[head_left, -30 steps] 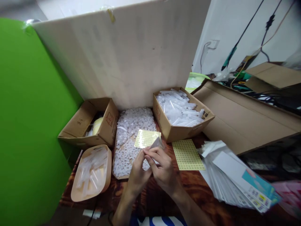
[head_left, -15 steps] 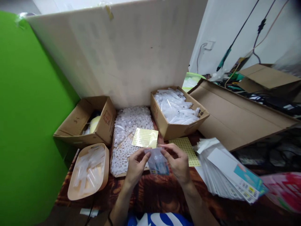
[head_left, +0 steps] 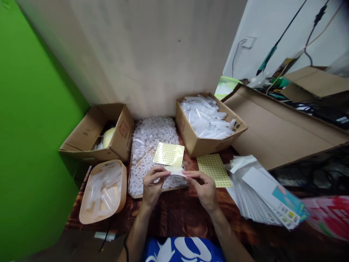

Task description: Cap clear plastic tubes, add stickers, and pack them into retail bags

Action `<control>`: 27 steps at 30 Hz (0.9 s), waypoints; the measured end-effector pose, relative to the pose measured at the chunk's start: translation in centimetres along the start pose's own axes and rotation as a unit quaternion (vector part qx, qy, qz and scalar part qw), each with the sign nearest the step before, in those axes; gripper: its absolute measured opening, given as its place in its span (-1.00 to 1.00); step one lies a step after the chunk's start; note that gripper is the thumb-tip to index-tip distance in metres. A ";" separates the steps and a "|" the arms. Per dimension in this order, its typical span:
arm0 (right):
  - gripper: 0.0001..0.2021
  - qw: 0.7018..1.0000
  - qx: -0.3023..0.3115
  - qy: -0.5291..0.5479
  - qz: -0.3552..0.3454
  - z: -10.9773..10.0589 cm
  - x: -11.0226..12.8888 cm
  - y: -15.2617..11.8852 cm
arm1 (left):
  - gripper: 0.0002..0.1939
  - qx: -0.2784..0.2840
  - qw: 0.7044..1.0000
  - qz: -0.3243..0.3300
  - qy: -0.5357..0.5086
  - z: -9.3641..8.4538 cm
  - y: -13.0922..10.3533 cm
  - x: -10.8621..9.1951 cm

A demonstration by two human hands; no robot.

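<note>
Head view: left hand [head_left: 151, 185] and right hand [head_left: 206, 188] pinch a packet [head_left: 176, 171], long axis left-right

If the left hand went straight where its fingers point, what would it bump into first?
Past the thin flat white piece it pinches, the bare left hand would probably first meet the bare right hand, at the piece's other end; depth is hard to judge.

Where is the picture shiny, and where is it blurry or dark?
In the head view, bright glints streak the clear tubes in the box; also in the head view, the pink bag looks stretched and soft, and below the leaning cardboard it's quite dark; in the head view, the white piece in the grip looks pale, without readable detail.
</note>
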State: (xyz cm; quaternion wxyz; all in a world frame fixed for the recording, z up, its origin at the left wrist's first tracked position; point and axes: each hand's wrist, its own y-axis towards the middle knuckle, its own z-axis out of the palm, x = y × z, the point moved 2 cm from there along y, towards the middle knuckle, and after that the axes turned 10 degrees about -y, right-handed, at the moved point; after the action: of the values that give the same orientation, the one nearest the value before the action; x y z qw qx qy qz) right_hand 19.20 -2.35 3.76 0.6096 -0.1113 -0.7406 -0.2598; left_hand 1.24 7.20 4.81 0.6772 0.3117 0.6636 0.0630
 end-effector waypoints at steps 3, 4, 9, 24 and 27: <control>-0.94 0.999 0.028 -0.030 0.019 -0.2 -1.2 -1.7 | -0.87 0.035 0.999 -0.014 -0.004 -0.7 -2.0 0.9; -0.94 0.998 0.038 -0.039 0.022 -0.3 -1.5 -2.3 | -0.85 0.049 0.999 -0.023 -0.002 -1.0 -2.8 1.0; -0.91 0.994 0.056 -0.064 0.065 -0.4 -2.7 -5.5 | -0.87 0.055 0.992 -0.113 0.012 -1.7 -6.7 0.9; -0.74 0.949 0.007 0.006 0.315 -0.4 -4.6 -9.7 | -0.82 -0.031 0.888 -0.442 -0.121 -0.3 -11.9 0.8; -0.74 0.949 0.018 -0.018 0.315 -0.5 -4.6 -9.6 | -0.83 -0.038 0.891 -0.434 -0.123 -0.3 -12.2 1.0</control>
State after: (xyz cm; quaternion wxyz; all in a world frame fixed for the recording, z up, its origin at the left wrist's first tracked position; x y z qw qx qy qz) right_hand 16.09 -9.95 -2.94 0.6491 -0.3329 -0.6828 -0.0393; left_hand -2.96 -1.86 -2.21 0.7242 -0.0282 0.6415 -0.2513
